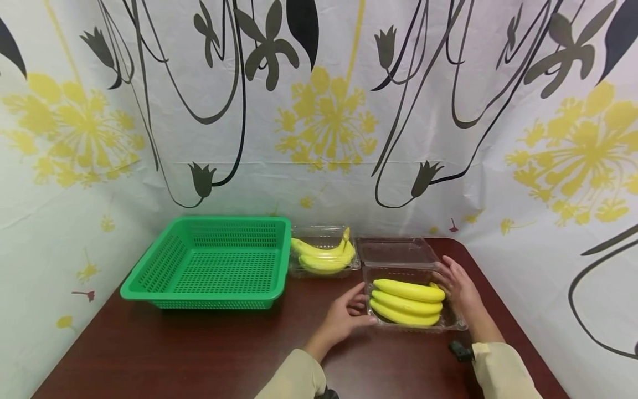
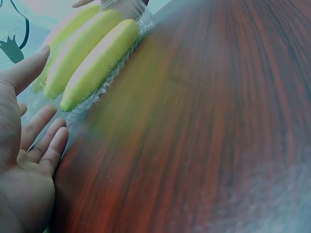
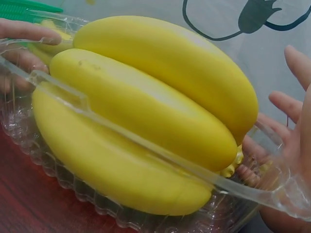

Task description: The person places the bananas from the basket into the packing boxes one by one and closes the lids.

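Observation:
A bunch of yellow bananas (image 1: 406,303) lies in a clear plastic clamshell box (image 1: 454,320) at the right of the table. Its hinged lid (image 1: 396,251) is folded back toward the wall. At the box's left side is my left hand (image 1: 340,317), thumb by the front corner and fingers relaxed along the wall. My right hand (image 1: 463,291) stands at the opposite side with fingers fairly straight, close to the rim. Seen from the right wrist, the bananas (image 3: 146,102) sit inside the box walls, stem end toward the right hand (image 3: 296,131).
Left of this box, a second clear box (image 1: 299,271) holds more bananas (image 1: 324,257) near the back wall. A green plastic basket (image 1: 209,296) stands at the back left of the dark red table (image 1: 209,354). Patterned sheeting (image 1: 329,183) rises behind and on both sides.

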Tool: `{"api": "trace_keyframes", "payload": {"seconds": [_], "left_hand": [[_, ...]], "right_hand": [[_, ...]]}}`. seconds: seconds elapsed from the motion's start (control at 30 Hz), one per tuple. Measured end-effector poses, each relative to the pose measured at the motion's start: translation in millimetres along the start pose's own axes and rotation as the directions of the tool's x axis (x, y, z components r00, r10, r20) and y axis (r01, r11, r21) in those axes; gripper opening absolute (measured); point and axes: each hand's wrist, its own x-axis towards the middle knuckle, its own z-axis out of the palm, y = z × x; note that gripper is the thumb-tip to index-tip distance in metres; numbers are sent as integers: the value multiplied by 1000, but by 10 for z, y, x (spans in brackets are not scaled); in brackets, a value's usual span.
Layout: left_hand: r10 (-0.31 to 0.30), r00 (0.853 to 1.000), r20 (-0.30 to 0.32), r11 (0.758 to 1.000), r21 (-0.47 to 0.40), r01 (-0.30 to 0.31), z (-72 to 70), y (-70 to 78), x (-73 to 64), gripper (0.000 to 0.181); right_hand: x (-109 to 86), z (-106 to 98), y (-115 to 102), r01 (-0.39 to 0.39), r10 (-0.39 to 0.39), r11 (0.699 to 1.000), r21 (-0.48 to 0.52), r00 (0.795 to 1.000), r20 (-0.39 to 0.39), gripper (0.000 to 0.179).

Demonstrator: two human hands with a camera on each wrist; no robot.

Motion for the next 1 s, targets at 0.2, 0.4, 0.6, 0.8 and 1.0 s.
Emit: {"api": "trace_keyframes", "payload": {"seconds": [0.2, 0.4, 0.6, 0.8, 1.0], "left_hand": [[-5, 1000, 18, 1000, 6, 5, -6, -203, 55, 79], [-13, 999, 32, 1000, 18, 12, -18, -359, 96, 80], [-26, 999, 41, 1000, 16, 26, -21, -361, 100, 80], [-26, 999, 41, 1000, 17, 25, -16, -361, 97, 80], [-7, 999, 33, 1000, 16, 6, -13, -370, 101, 80]], "right_hand": [[-19, 26, -7, -19, 13, 996, -86, 998, -67, 47], [-10, 98, -17, -5, -10, 997, -81, 984, -177, 50], [-13, 110, 17, 23, -45, 993, -117, 980, -194, 61], [-8, 84, 38, 18, -38, 989, -144, 990, -139, 61], [-3, 73, 21, -13, -8, 980, -200, 995, -102, 64]]}}
